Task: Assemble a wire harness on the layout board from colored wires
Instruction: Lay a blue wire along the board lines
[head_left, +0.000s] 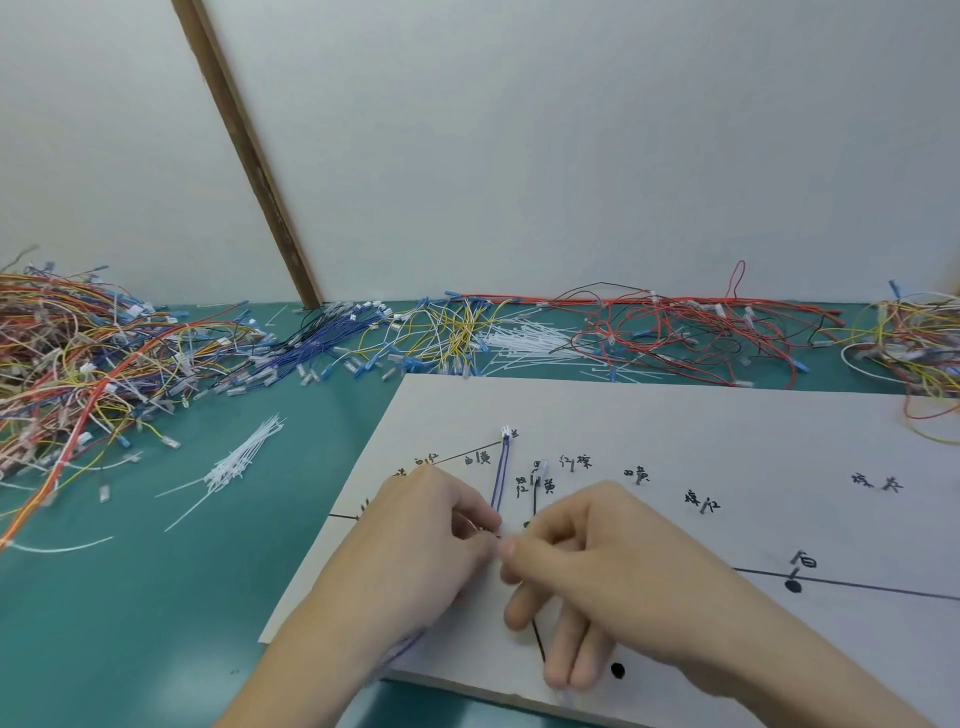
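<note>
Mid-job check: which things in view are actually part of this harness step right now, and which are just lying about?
In use:
layout board
blue wire pair running from its white connector down to both hands
left hand and right hand, pinching where the wires meet

Lying about:
tangled wire heap
blue wire bundle
yellow wires
red wires
white cable ties

A white layout board (675, 431) ruled with black lines and black dots lies on a teal table (156, 597), carrying a blue wire pair (500, 478) and a black wire (535, 499), while red, yellow, blue, orange and white wires (441, 332) crowd the table's far edge.
</note>
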